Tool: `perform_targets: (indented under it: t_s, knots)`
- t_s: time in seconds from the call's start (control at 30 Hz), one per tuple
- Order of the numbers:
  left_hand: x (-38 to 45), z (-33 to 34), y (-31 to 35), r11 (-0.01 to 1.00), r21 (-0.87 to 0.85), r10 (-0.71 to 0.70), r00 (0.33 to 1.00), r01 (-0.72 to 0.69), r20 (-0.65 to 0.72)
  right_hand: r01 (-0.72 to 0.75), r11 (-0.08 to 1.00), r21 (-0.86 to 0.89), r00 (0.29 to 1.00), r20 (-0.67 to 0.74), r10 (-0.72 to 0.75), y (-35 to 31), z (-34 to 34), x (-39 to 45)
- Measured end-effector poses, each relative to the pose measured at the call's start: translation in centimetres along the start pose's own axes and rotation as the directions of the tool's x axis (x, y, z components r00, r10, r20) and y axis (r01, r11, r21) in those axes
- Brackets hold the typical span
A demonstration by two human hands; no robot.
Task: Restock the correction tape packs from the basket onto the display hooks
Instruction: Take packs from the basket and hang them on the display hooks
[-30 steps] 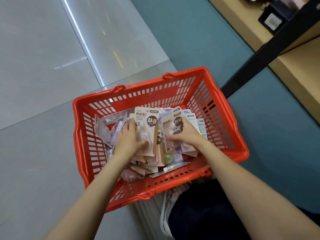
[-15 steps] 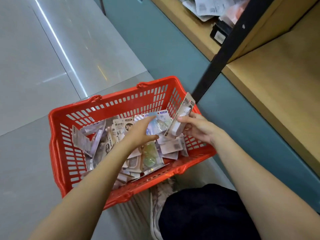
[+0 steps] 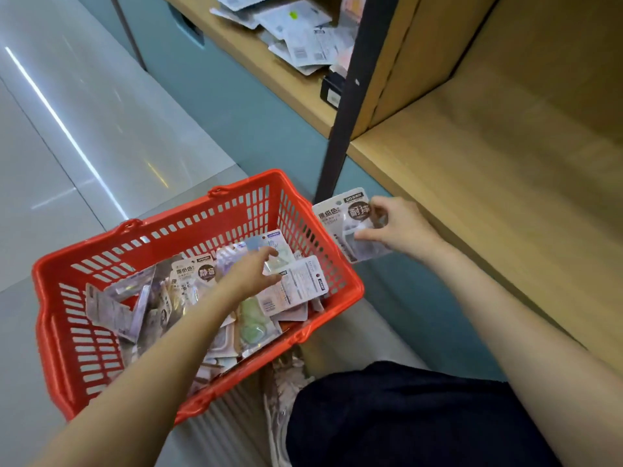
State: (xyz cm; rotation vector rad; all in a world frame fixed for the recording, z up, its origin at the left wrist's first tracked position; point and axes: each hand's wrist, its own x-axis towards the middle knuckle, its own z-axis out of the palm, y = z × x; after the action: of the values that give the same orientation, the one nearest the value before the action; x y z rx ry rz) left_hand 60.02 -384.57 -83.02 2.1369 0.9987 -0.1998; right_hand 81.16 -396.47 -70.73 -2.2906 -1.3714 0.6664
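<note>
A red plastic basket (image 3: 101, 257) sits on the floor, filled with several correction tape packs (image 3: 192, 274). My right hand (image 3: 401, 227) holds one pack (image 3: 340, 217) just outside the basket's right rim, its printed front facing up. My left hand (image 3: 251, 274) is inside the basket, fingers curled over the loose packs near the right side; whether it grips one is unclear. No display hooks are in view.
A wooden shelf (image 3: 472, 183) runs along the right with a black upright post (image 3: 347, 96). Loose packs (image 3: 296, 32) lie on a farther shelf section. Teal shelf base and grey tiled floor (image 3: 67, 129) lie to the left. My dark-clothed knee (image 3: 387, 416) is below.
My right hand has lifted one pack out of the basket and carried it right, past the rim. My left hand has slid rightward over the packs. The view has tilted up toward the shelf.
</note>
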Motion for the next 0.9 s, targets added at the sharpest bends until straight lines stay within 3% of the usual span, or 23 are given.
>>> perform_targets:
  t_s: [0.07,0.2,0.37,0.47,0.6,0.67,0.73,0.8,0.87,0.9]
  knots:
    - [0.6,2.5,0.4,0.996,0.086,-0.007,0.996,-0.001,0.085,0.025,0.991,-0.131,0.998,-0.046,-0.031,0.6,-0.5,-0.8]
    - [2.5,5.7,1.0,0.953,0.302,-0.032,0.992,-0.006,0.119,0.020,0.993,-0.119,1.000,-0.017,-0.022,1.5,0.4,-1.1]
    - [4.6,6.9,0.7,0.876,0.458,-0.168,0.986,0.150,0.000,0.069,0.986,-0.149,0.994,0.099,-0.055,2.9,2.4,-0.3]
    - [4.4,8.0,0.1,0.836,0.537,-0.086,0.993,0.114,-0.078,0.103,0.984,-0.147,0.990,0.111,-0.087,3.8,2.2,0.0]
    - [2.6,7.4,0.9,0.888,0.461,0.029,0.999,-0.011,-0.033,0.096,0.992,-0.079,0.989,0.123,-0.086,4.3,2.2,-0.5]
    - [0.8,5.4,0.7,0.937,0.350,0.090,0.980,-0.022,-0.180,0.066,0.998,0.011,0.991,0.111,-0.067,4.2,1.7,-1.1]
    - [-1.0,2.4,0.6,0.968,0.236,0.165,0.917,-0.080,-0.362,0.011,0.987,0.160,0.999,0.051,-0.020,3.6,0.8,-1.9]
    - [-2.6,-1.3,2.0,0.983,0.109,0.181,0.881,-0.148,-0.438,-0.081,0.870,0.486,0.996,0.010,0.088,2.2,-0.8,-3.3]
    - [-4.8,-4.9,6.2,0.933,-0.251,0.126,0.886,-0.259,-0.445,-0.116,0.539,0.834,0.990,0.056,0.126,0.1,-2.6,-5.2]
    - [-6.1,-6.3,8.9,0.844,-0.453,0.094,0.909,-0.289,-0.406,-0.106,0.368,0.924,0.992,0.073,0.102,-0.8,-3.6,-6.2]
